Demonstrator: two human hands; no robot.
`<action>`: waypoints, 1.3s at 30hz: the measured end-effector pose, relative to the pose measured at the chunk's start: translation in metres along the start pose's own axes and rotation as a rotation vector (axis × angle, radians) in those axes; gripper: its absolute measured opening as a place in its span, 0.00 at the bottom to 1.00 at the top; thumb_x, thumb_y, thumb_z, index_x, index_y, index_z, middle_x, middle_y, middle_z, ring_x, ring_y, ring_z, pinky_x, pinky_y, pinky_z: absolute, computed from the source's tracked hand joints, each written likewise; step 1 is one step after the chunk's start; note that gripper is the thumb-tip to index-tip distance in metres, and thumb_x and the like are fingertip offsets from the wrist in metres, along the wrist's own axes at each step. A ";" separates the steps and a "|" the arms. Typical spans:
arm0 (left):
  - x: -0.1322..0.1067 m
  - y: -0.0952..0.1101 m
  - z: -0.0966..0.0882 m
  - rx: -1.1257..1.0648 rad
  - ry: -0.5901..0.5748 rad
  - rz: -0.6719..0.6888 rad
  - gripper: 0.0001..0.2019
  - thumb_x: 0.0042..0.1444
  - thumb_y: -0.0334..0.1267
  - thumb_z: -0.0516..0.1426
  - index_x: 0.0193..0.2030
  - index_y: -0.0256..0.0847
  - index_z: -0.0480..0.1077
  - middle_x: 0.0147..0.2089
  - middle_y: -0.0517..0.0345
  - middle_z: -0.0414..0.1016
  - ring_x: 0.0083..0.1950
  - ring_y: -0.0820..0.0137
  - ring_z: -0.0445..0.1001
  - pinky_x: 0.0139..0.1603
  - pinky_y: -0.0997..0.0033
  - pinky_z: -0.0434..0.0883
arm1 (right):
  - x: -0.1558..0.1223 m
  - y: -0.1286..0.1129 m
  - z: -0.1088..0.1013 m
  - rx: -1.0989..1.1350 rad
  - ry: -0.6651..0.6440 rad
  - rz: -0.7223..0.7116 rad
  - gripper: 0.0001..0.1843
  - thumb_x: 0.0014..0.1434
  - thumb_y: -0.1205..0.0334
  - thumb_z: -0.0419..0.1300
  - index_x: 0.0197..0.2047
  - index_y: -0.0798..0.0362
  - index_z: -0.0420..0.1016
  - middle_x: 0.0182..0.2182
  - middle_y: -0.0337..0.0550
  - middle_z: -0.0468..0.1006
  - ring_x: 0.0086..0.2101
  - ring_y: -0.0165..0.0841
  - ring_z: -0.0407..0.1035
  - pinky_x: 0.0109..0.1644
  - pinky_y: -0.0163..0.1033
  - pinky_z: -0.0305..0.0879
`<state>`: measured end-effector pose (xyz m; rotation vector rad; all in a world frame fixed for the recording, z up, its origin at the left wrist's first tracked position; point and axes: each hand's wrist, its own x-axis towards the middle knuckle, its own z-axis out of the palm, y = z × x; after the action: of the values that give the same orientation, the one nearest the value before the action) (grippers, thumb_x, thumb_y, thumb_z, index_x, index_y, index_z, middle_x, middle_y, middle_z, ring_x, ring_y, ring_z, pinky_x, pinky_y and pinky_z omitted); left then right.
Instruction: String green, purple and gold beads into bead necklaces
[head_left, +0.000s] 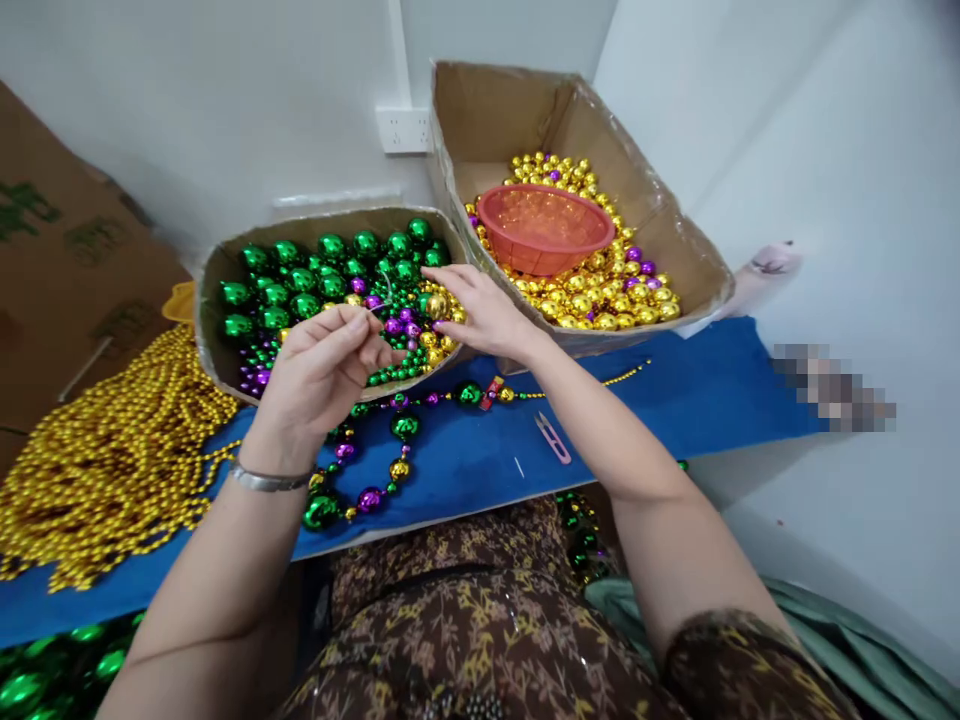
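Note:
My left hand (324, 365), with a metal bracelet at the wrist, pinches a thin pale thread (381, 306) above the near side of a low cardboard box (204, 330). This box holds big green beads (304, 281) and smaller green, purple and gold ones. Over the box's right side reaches my right hand (487, 310), fingers apart around a large gold bead (436, 306); whether they touch it I cannot tell. Below the box, a strand of green, purple and gold beads (406, 427) lies looped on the blue cloth (465, 470), partly behind my left hand.
A taller carton (637, 130) of gold and purple beads stands at the back right, a red plastic basket (547, 245) inside it. Pink thread snips (553, 438) lie on the cloth. Gold bead strands (112, 450) are heaped at left, beside a large brown carton (67, 250).

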<state>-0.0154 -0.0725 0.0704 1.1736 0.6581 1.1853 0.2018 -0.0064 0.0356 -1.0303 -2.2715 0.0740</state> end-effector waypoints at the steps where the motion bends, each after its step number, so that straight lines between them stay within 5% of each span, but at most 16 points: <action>1: 0.004 0.005 0.001 0.003 0.002 0.008 0.07 0.51 0.38 0.64 0.30 0.38 0.72 0.20 0.65 0.64 0.26 0.75 0.70 0.39 0.67 0.77 | -0.004 0.001 0.000 -0.016 0.022 0.009 0.30 0.61 0.58 0.58 0.65 0.51 0.57 0.58 0.51 0.65 0.57 0.41 0.60 0.62 0.51 0.59; 9: 0.031 0.031 0.001 0.050 -0.036 0.111 0.06 0.53 0.37 0.62 0.32 0.38 0.71 0.23 0.63 0.67 0.25 0.76 0.70 0.34 0.70 0.75 | -0.076 -0.003 0.009 -0.005 0.091 0.101 0.21 0.66 0.60 0.52 0.61 0.52 0.64 0.50 0.51 0.72 0.51 0.39 0.67 0.56 0.49 0.67; 14: 0.035 0.030 0.005 0.067 -0.028 0.108 0.07 0.50 0.37 0.64 0.31 0.38 0.71 0.28 0.59 0.71 0.25 0.78 0.67 0.26 0.76 0.69 | -0.100 -0.004 0.016 0.026 0.101 0.137 0.19 0.66 0.59 0.52 0.59 0.49 0.66 0.49 0.49 0.74 0.50 0.38 0.69 0.55 0.47 0.69; 23: 0.029 0.019 0.019 0.182 0.051 0.128 0.07 0.49 0.37 0.65 0.29 0.36 0.73 0.21 0.65 0.58 0.19 0.82 0.50 0.17 0.80 0.51 | -0.147 0.008 -0.003 0.119 0.130 0.183 0.13 0.66 0.58 0.52 0.49 0.49 0.75 0.43 0.44 0.80 0.43 0.33 0.75 0.49 0.39 0.71; 26: 0.024 0.011 0.018 0.181 0.065 0.097 0.08 0.48 0.37 0.65 0.29 0.35 0.73 0.20 0.66 0.57 0.18 0.83 0.49 0.17 0.80 0.49 | -0.179 0.038 -0.025 0.031 0.137 0.406 0.14 0.65 0.57 0.53 0.47 0.49 0.76 0.40 0.42 0.82 0.40 0.33 0.76 0.46 0.37 0.71; 29: 0.020 0.000 0.015 0.168 0.082 0.068 0.09 0.46 0.36 0.67 0.29 0.34 0.72 0.19 0.66 0.58 0.19 0.83 0.50 0.17 0.81 0.49 | -0.215 0.080 -0.054 -0.229 0.114 0.837 0.17 0.65 0.58 0.49 0.51 0.50 0.75 0.38 0.42 0.82 0.37 0.32 0.76 0.44 0.35 0.70; 32: 0.019 -0.014 0.011 0.193 0.126 0.056 0.11 0.44 0.37 0.69 0.28 0.34 0.73 0.20 0.64 0.62 0.19 0.83 0.52 0.17 0.82 0.52 | -0.250 0.120 -0.080 -0.401 0.095 1.080 0.20 0.66 0.63 0.45 0.54 0.56 0.73 0.43 0.50 0.81 0.42 0.36 0.75 0.47 0.38 0.69; 35: 0.016 -0.028 0.011 0.205 0.150 0.018 0.13 0.41 0.41 0.70 0.29 0.38 0.74 0.25 0.60 0.69 0.21 0.80 0.58 0.18 0.79 0.58 | -0.271 0.146 -0.090 -0.493 0.026 1.223 0.20 0.65 0.65 0.46 0.53 0.56 0.74 0.48 0.54 0.78 0.46 0.39 0.73 0.49 0.41 0.67; 39: 0.009 -0.039 0.015 0.253 0.081 -0.099 0.09 0.46 0.43 0.67 0.29 0.42 0.76 0.19 0.63 0.61 0.21 0.79 0.55 0.19 0.79 0.54 | -0.275 0.167 -0.080 -0.529 -0.113 1.293 0.18 0.65 0.64 0.49 0.54 0.50 0.74 0.51 0.52 0.75 0.47 0.37 0.73 0.49 0.38 0.67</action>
<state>0.0146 -0.0666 0.0401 1.2922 0.9387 1.0918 0.4924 -0.0976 -0.0951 -2.6483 -1.3419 0.0616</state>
